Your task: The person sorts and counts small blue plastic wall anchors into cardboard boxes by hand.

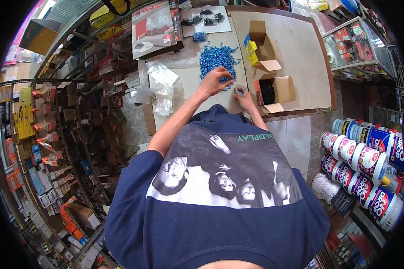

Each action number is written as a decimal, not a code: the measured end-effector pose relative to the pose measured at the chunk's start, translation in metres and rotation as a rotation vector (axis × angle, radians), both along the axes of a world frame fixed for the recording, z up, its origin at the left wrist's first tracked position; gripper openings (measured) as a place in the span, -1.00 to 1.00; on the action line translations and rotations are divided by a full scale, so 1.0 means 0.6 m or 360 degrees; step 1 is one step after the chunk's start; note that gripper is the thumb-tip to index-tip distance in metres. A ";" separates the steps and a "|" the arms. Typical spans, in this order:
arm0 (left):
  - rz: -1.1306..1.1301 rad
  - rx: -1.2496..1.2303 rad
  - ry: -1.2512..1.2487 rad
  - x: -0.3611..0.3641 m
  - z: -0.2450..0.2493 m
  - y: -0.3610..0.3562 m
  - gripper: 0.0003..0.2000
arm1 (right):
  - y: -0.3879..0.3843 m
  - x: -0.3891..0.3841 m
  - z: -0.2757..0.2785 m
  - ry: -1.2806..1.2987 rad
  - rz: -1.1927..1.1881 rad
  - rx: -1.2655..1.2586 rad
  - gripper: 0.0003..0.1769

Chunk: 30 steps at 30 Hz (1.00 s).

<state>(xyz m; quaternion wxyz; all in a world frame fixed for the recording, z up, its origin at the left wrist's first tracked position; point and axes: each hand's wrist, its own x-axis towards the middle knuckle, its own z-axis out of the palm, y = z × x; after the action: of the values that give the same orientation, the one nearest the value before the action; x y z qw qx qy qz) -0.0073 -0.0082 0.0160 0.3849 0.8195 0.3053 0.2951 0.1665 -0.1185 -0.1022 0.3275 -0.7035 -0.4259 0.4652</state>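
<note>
A heap of small blue screws [217, 59] lies on the table. At its near edge is my left hand [216, 81], fingers curled together in a pinch; anything between them is too small to make out. Just right of it, my right hand [246, 100] is closed around what looks like a small clear plastic bag [240, 91]. A compact blue bundle [199, 37] sits beyond the heap. Clear plastic bags [164, 85] lie to the left of my left forearm.
Right of my right hand stands an open box [284, 89] of black pieces, with an open cardboard box [267, 47] behind it. A Vinilex box [155, 29] and black parts on a white sheet [217, 28] are at the back. Paint buckets [366, 163] stack at right; shelves flank the left.
</note>
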 end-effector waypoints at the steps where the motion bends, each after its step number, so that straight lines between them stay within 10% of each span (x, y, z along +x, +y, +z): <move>1: -0.0085 0.0026 -0.0002 0.018 0.008 -0.005 -0.85 | -0.003 0.005 -0.033 0.0044 0.0005 0.0116 -0.65; 6: -0.0411 -0.0081 0.0160 0.033 -0.014 -0.021 -0.72 | -0.010 0.004 -0.041 0.0310 -0.0133 0.0060 -0.66; 14: 0.0306 -0.0351 0.0360 -0.114 -0.115 0.006 -0.65 | -0.002 0.003 -0.014 0.0010 -0.0001 0.0001 -0.63; 30: 0.0494 -0.0236 0.0728 -0.161 -0.151 -0.014 -0.83 | -0.002 -0.004 0.018 -0.0041 -0.0056 -0.0037 -0.56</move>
<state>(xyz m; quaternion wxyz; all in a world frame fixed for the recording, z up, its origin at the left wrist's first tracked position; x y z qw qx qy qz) -0.1039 -0.0168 -0.0746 0.3151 0.7779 0.5267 0.1349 0.1640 -0.1199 -0.0916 0.3219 -0.7206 -0.4122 0.4552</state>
